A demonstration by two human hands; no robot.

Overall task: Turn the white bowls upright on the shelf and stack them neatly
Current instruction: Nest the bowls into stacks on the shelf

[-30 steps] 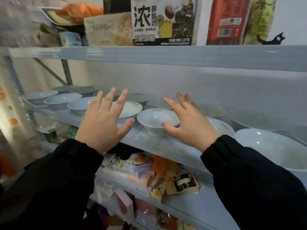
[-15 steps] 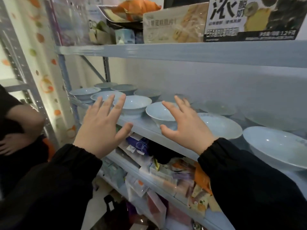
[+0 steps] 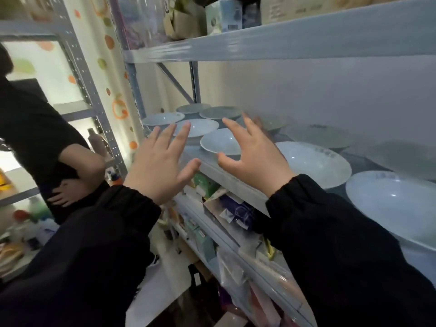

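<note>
While both hands are held up in front of the shelf (image 3: 236,182), the left hand (image 3: 160,166) and the right hand (image 3: 254,159) are spread wide with fingers apart, and they hold nothing. The white bowls (image 3: 316,161) sit just past the fingertips on the pale grey board. They are open side up and side by side, in a front row and a back row. A small bowl (image 3: 219,141) lies right behind the right hand, with its rim near the thumb, and I cannot tell if they touch. A second bowl (image 3: 200,127) shows just over the left fingertips. Bigger bowls run off to the right of the right hand. Behind the bowls is a plain wall (image 3: 306,90). Above the hands, a top shelf (image 3: 283,41) holds boxes (image 3: 224,15). Below the hands, packets (image 3: 236,208) fill a lower board. Left of the left hand stands a grey post (image 3: 134,86), then a curtain (image 3: 108,41) with orange and green spots. Further left, a person (image 3: 35,128) in black stands with a hand on the hip.
</note>
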